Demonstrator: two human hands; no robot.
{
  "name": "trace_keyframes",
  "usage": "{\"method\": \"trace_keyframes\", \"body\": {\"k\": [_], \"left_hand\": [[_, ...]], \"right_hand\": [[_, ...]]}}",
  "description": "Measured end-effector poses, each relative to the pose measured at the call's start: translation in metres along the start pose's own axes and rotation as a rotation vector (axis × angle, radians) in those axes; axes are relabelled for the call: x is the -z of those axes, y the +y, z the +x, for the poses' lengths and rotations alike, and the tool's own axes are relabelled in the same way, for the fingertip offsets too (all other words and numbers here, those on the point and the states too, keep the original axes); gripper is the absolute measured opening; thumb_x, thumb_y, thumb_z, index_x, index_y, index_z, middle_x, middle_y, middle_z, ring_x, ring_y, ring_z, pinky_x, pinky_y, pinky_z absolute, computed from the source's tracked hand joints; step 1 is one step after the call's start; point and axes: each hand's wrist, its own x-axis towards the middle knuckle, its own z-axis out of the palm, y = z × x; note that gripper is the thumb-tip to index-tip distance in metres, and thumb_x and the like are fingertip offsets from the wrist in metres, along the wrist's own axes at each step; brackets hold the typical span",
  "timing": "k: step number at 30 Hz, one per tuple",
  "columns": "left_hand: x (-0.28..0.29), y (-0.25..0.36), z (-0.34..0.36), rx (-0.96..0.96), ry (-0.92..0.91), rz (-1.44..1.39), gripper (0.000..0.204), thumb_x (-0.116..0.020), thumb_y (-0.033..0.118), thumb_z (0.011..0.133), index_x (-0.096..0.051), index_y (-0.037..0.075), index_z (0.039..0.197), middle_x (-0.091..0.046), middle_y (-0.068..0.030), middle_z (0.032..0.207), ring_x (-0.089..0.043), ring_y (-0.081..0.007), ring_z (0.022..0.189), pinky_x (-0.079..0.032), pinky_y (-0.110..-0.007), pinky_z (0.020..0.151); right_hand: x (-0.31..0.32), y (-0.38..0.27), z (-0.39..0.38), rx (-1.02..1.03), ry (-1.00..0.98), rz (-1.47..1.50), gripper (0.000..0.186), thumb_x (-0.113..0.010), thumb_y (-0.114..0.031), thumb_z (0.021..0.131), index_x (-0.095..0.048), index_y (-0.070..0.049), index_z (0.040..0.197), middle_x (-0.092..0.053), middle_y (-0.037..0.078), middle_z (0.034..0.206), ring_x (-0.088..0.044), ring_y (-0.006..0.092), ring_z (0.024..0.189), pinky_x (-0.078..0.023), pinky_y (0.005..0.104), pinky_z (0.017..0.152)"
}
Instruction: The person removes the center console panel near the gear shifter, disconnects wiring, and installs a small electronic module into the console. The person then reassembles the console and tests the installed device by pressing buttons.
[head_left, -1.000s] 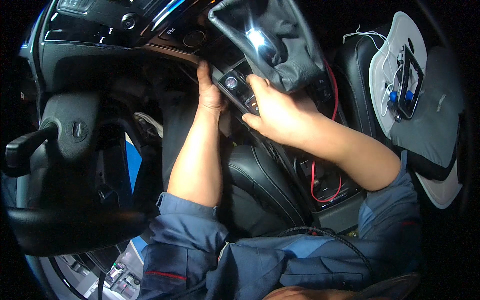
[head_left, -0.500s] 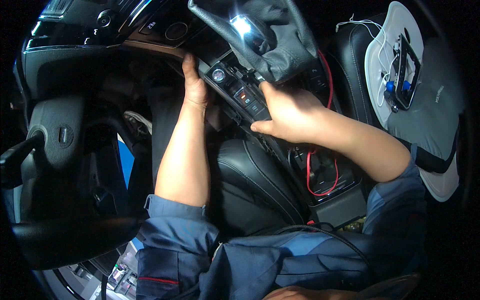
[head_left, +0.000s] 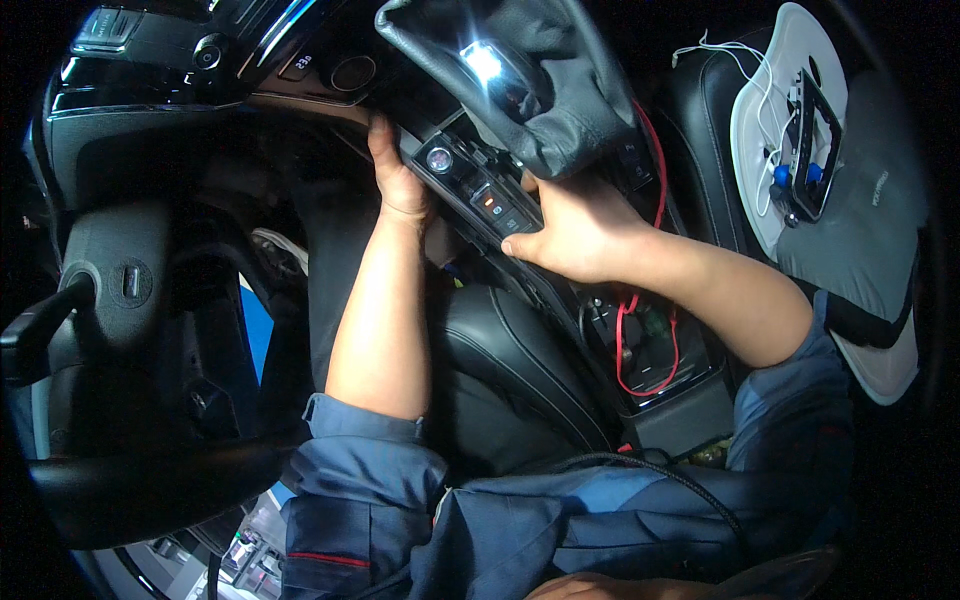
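A black car center-console panel point(head_left: 492, 192) with a round button and a row of small switches runs between my hands. My left hand point(head_left: 400, 182) is at its left edge, thumb pointing up along the side; the other fingers are hidden beneath the edge. My right hand point(head_left: 590, 228) grips the panel from the right, thumb on the near edge by the switches, fingertips tucked out of sight under the leather gear-lever boot point(head_left: 570, 130). The boot is pulled up loose around the shiny gear-lever knob point(head_left: 490, 70), which catches a bright light.
A red cable point(head_left: 622, 345) loops over the open console compartment point(head_left: 680, 375). The steering wheel point(head_left: 150, 490) is at left. On the right seat lie a white-edged pad point(head_left: 765, 110), a black frame point(head_left: 808, 150) and white wires. A black braided cord point(head_left: 680, 480) crosses my lap.
My left hand and forearm have shifted slightly to the right, against the panel. The right hand keeps its hold with little movement. The whole view has shifted a little.
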Motion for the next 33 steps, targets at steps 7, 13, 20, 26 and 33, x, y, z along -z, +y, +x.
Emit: {"method": "trace_keyframes", "body": {"k": [7, 13, 20, 26, 33], "left_hand": [[0.003, 0.000, -0.001, -0.068, -0.078, 0.064, 0.085, -0.052, 0.079, 0.092, -0.057, 0.009, 0.140, -0.066, -0.0086, 0.130, -0.063, -0.0241, 0.116, -0.049, -0.040, 0.105], [0.013, -0.007, 0.004, -0.049, -0.047, 0.040, 0.090, -0.055, 0.080, 0.091, -0.056, 0.007, 0.144, -0.065, -0.0102, 0.137, -0.063, -0.0260, 0.121, -0.048, -0.041, 0.108], [0.031, -0.015, 0.016, -0.054, -0.008, 0.064, 0.091, -0.054, 0.080, 0.091, -0.058, 0.004, 0.141, -0.067, -0.0121, 0.134, -0.063, -0.0262, 0.121, -0.048, -0.040, 0.110], [0.040, -0.013, 0.019, -0.008, -0.032, 0.153, 0.099, -0.048, 0.085, 0.090, -0.055, 0.004, 0.146, -0.062, -0.0133, 0.142, -0.061, -0.0270, 0.126, -0.044, -0.040, 0.113], [0.038, -0.010, 0.017, 0.079, -0.075, 0.099, 0.104, -0.057, 0.088, 0.082, -0.056, 0.004, 0.144, -0.067, -0.0139, 0.136, -0.065, -0.0276, 0.121, -0.049, -0.041, 0.108]], "right_hand": [[0.007, -0.012, -0.003, -0.022, -0.073, -0.075, 0.065, -0.074, -0.039, 0.091, -0.049, 0.003, 0.135, -0.066, 0.028, 0.126, -0.068, 0.0408, 0.116, -0.054, 0.0465, 0.103], [-0.009, -0.026, 0.000, 0.315, 0.344, 0.055, 0.041, -0.065, -0.026, 0.100, -0.055, 0.006, 0.124, -0.069, 0.029, 0.114, -0.071, 0.0426, 0.105, -0.059, 0.0463, 0.092], [-0.032, -0.028, 0.040, 0.459, 0.612, -0.113, 0.037, -0.061, -0.025, 0.103, -0.056, 0.009, 0.116, -0.071, 0.027, 0.086, -0.073, 0.0412, 0.078, -0.060, 0.0445, 0.070], [-0.030, -0.044, 0.043, 0.278, 0.703, 0.033, 0.032, -0.063, -0.023, 0.101, -0.064, 0.009, 0.102, -0.070, 0.025, 0.079, -0.074, 0.0356, 0.072, -0.060, 0.0399, 0.066], [-0.029, -0.040, 0.049, 0.234, 0.624, 0.064, 0.035, -0.069, -0.025, 0.097, -0.066, 0.009, 0.104, -0.072, 0.024, 0.084, -0.075, 0.0373, 0.078, -0.060, 0.0442, 0.073]]}}
